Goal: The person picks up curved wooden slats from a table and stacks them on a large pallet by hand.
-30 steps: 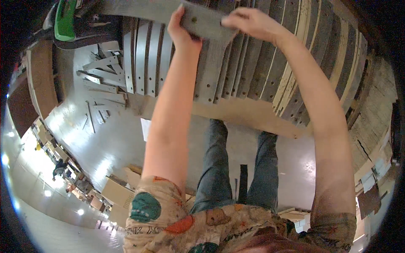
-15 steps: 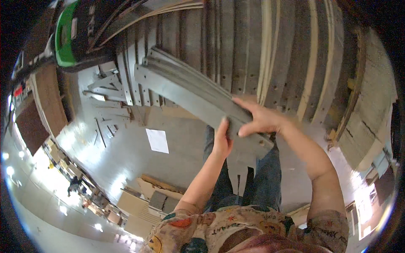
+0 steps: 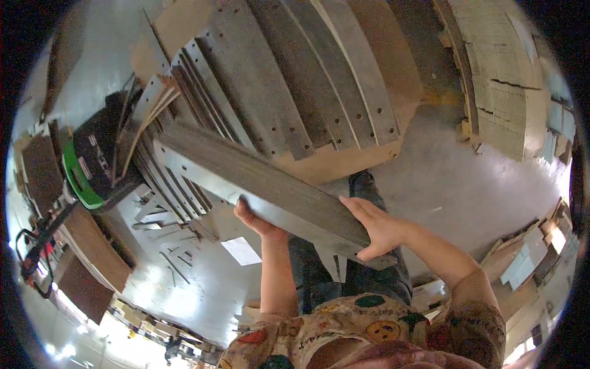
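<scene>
Both hands carry a long grey metal profile (image 3: 264,184), with small holes near its far end. It slants from the upper left down to the lower right, in front of my legs. My left hand (image 3: 263,222) grips its lower edge around mid-length, thumb against the bright side face and the other fingers mostly hidden beneath. My right hand (image 3: 382,230) clasps it by the near end, fingers over the top face and thumb at the end. Beyond it, several flat metal strips with holes (image 3: 301,80) lie side by side on a brown board (image 3: 344,163).
To the left stands a black machine part with a green edge (image 3: 78,175). Small metal pieces (image 3: 175,258) and a white paper sheet (image 3: 241,251) lie on the grey floor. Stacked cardboard (image 3: 504,92) rises at the right.
My view has turned, so the strips and the machine part sit differently. The metal profile has rolled to show a broad top face. My left hand has slid farther along it, away from my right.
</scene>
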Demonstrator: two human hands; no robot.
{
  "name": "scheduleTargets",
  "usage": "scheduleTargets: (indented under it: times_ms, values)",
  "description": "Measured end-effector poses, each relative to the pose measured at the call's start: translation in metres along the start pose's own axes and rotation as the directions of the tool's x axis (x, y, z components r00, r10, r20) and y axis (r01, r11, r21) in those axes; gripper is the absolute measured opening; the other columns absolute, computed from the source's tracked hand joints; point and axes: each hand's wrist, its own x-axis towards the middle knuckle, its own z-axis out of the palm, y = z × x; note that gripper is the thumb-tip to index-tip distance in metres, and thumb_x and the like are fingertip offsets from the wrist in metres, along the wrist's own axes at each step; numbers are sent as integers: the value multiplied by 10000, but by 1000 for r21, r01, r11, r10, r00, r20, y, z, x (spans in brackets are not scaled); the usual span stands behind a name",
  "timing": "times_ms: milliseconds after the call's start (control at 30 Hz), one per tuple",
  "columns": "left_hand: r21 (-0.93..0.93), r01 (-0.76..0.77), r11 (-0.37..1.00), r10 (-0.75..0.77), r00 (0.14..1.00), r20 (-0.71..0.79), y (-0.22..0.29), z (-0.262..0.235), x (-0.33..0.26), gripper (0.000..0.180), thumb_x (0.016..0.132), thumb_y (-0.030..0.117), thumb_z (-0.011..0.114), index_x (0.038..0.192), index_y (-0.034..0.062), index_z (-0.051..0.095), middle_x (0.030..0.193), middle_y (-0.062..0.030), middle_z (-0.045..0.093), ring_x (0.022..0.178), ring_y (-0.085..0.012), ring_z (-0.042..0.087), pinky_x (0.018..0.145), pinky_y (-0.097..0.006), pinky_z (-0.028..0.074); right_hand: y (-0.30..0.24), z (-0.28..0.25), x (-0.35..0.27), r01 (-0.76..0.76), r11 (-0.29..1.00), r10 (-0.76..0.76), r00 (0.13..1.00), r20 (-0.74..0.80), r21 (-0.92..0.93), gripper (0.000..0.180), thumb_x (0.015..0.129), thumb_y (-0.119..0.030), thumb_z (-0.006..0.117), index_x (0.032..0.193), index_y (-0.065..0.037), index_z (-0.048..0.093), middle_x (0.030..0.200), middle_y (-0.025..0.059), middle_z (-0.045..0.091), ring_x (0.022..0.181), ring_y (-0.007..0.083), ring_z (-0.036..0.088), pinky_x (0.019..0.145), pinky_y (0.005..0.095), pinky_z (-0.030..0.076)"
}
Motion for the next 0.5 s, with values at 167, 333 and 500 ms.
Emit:
scheduleTargets:
  times_ms: [167,333,500]
  values:
    - [471,-258,844,223,966,130,-61,90,5,389,748,420,530,983,112,503,939,-48,532,878,-193,512,781,-345,431,16,-30,-10,193,973,-127,907,-402,127,1151,520,-364,773,1383,-10,99,1376,257,217,1286,372,237,1066,400,201]
    - [458,191,868,-332,909,252,-148,197,-16,347,745,359,563,962,90,538,900,-57,557,860,-214,510,798,-368,404,41,-108,-31,478,680,46,729,-683,556,1078,546,-223,804,1380,-4,158,1389,153,270,1291,241,255,1059,350,219]
    - [750,-165,640,-258,874,412,-223,216,39,798,818,445,530,1385,26,157,1373,-168,263,1263,-285,273,1032,-378,223,106,-170,-55,455,610,172,724,-668,649,875,527,-113,782,1293,-14,373,1216,108,499,1114,226,472,947,343,375]
